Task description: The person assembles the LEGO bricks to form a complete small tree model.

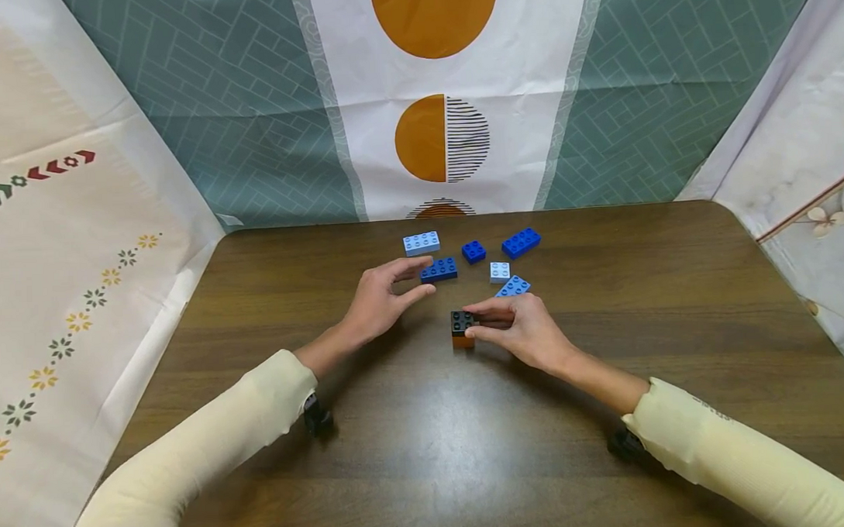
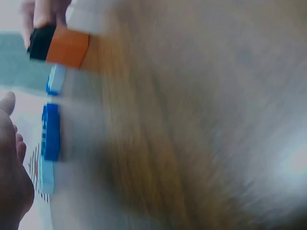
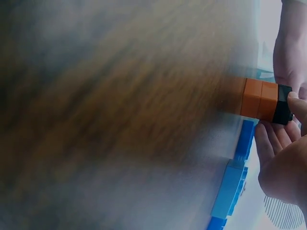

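A small upright stack stands on the table in front of me, a black brick (image 1: pixel 462 319) on top of orange bricks (image 3: pixel 259 99). My right hand (image 1: pixel 529 333) pinches the black brick between thumb and fingers. Farther back and to the left, my left hand (image 1: pixel 381 300) has its thumb and fingers spread apart. Its fingertips overlap the left end of a dark blue brick (image 1: pixel 439 270) in the head view, with the thumb in front of it. In the left wrist view, the left palm (image 2: pixel 12 167) shows at the edge, beside the blue bricks.
Behind the hands lie a light blue long brick (image 1: pixel 421 242), a small blue brick (image 1: pixel 473 251), a blue long brick (image 1: pixel 521 243) and a pale blue small brick (image 1: pixel 500 272). A mid-blue brick (image 1: pixel 513 285) is right behind my right fingers. Patterned cloth (image 1: pixel 249 107) hangs beyond the wooden table (image 1: pixel 401 450).
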The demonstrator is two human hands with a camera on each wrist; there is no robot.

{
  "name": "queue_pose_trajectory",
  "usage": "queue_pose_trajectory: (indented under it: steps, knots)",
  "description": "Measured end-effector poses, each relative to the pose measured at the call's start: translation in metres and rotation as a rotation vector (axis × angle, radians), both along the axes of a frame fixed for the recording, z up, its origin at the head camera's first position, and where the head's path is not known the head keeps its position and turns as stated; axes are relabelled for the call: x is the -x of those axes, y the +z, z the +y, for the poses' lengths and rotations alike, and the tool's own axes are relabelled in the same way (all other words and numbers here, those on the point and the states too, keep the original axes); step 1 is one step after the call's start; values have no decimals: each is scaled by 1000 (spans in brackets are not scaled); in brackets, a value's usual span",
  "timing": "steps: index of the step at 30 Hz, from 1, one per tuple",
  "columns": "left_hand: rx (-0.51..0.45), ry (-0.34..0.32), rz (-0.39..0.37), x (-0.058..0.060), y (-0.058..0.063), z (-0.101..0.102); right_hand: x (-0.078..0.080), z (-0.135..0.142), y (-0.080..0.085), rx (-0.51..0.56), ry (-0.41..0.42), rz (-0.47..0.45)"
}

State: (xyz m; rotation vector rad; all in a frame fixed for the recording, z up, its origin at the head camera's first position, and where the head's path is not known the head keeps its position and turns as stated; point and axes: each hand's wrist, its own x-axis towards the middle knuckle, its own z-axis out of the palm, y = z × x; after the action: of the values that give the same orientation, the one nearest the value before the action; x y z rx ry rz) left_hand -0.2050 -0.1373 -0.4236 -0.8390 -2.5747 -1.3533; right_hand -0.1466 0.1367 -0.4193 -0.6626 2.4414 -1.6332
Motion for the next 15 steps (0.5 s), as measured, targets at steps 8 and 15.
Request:
queue_pose_trajectory:
  steps: [8, 15]
  knots:
    - [52, 101, -123, 22, -12, -6, -1, 0, -1, 0, -1, -13]
    - [79, 131, -162, 34, -21, -1, -2, -1, 0, 5, -11, -31]
